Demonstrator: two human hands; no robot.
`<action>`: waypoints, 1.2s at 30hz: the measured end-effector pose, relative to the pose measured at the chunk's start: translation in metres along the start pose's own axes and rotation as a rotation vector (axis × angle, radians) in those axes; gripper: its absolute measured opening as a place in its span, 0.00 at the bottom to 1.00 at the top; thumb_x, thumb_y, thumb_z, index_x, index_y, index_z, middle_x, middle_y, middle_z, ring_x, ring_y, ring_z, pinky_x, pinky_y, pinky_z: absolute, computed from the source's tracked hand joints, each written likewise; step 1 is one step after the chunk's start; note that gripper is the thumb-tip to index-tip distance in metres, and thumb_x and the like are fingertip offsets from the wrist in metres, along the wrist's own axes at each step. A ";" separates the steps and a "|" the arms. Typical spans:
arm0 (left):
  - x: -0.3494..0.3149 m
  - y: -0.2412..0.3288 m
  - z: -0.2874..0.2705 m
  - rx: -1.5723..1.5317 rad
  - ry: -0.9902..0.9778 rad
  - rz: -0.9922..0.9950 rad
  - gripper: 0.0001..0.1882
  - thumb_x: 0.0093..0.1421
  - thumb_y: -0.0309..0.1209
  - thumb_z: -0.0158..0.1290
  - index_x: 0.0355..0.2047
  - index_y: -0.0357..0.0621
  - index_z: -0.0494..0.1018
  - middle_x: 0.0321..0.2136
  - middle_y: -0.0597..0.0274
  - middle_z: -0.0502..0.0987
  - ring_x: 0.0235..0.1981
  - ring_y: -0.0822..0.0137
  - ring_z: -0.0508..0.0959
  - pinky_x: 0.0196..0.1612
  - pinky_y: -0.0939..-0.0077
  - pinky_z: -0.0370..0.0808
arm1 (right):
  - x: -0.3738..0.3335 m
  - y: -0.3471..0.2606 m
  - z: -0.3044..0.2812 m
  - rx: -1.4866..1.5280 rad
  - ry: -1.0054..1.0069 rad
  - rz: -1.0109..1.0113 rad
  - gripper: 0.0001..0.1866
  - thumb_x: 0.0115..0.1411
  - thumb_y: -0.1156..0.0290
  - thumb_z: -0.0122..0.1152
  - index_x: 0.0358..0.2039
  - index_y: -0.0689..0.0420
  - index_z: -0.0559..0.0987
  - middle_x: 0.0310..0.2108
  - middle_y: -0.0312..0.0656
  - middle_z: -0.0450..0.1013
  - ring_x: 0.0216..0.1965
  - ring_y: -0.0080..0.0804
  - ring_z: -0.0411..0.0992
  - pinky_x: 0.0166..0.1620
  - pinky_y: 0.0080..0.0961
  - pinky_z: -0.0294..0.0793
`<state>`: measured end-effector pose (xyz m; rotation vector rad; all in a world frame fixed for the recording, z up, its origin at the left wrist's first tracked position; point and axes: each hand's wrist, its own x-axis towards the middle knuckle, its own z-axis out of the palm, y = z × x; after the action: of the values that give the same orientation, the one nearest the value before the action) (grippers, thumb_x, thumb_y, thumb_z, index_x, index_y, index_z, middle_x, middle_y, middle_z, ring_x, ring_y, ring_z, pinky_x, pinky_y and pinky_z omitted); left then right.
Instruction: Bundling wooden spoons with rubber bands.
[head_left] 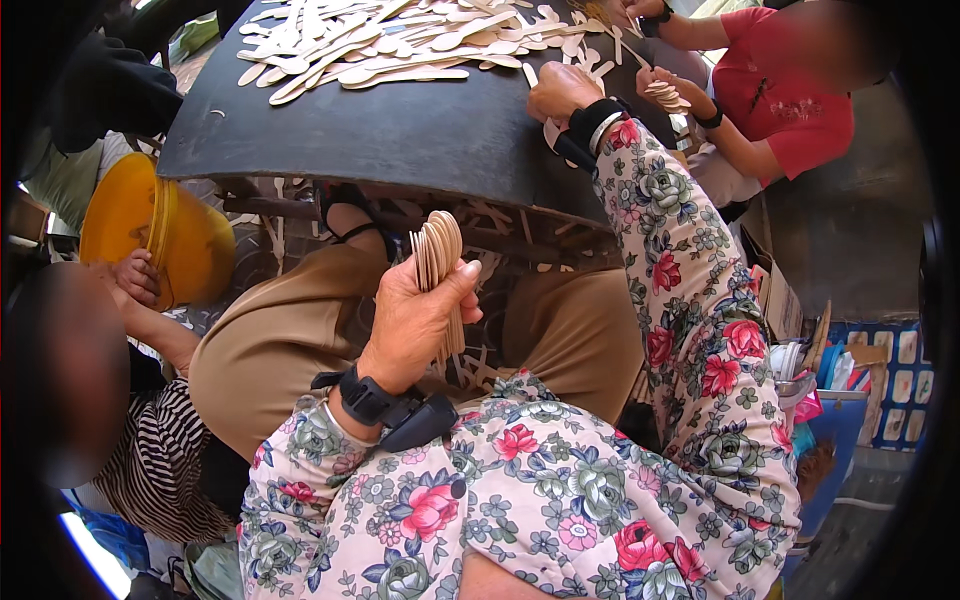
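Note:
My left hand (415, 322) is closed around a neat stack of pale wooden spoons (437, 248), held upright over my lap with the rounded ends up. On the dark table (370, 140) lies a large loose heap of wooden spoons (400, 40). My right hand (563, 92) reaches to the heap's right edge, back toward me, fingers curled down and partly hidden. A pale rounded piece shows below its palm; I cannot make out what the fingers hold.
At the right, a person in a red shirt (800, 100) holds a bunch of spoons (667, 96). Another person at the left grips a yellow bucket (190, 235). Fallen spoons (485, 215) lie beneath the table. A blue bin (840, 430) stands at my right.

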<state>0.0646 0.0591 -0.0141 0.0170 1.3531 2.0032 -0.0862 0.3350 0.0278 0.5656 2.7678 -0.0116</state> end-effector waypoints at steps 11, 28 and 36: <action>0.011 -0.007 0.002 0.013 0.000 0.004 0.07 0.62 0.32 0.55 0.33 0.41 0.74 0.21 0.66 0.75 0.22 0.74 0.76 0.29 0.77 0.76 | -0.006 0.021 0.021 0.092 0.029 -0.015 0.15 0.47 0.73 0.55 0.34 0.67 0.81 0.39 0.59 0.76 0.44 0.52 0.75 0.47 0.36 0.74; 0.014 -0.013 -0.010 0.069 0.032 0.009 0.07 0.62 0.32 0.56 0.34 0.41 0.73 0.21 0.65 0.74 0.22 0.72 0.76 0.28 0.78 0.75 | -0.116 0.035 0.082 0.060 0.486 -0.628 0.26 0.49 0.56 0.68 0.44 0.58 0.76 0.39 0.44 0.73 0.44 0.43 0.69 0.48 0.36 0.69; 0.015 -0.011 -0.010 0.066 0.049 -0.011 0.07 0.62 0.32 0.56 0.34 0.42 0.73 0.21 0.65 0.74 0.21 0.72 0.76 0.27 0.78 0.75 | -0.124 0.039 0.093 -0.048 0.630 -0.771 0.20 0.44 0.72 0.65 0.41 0.57 0.76 0.34 0.38 0.72 0.39 0.35 0.69 0.43 0.30 0.71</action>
<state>0.0553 0.0619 -0.0326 -0.0095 1.4463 1.9606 0.0646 0.3173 -0.0206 -0.6506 3.3820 0.0700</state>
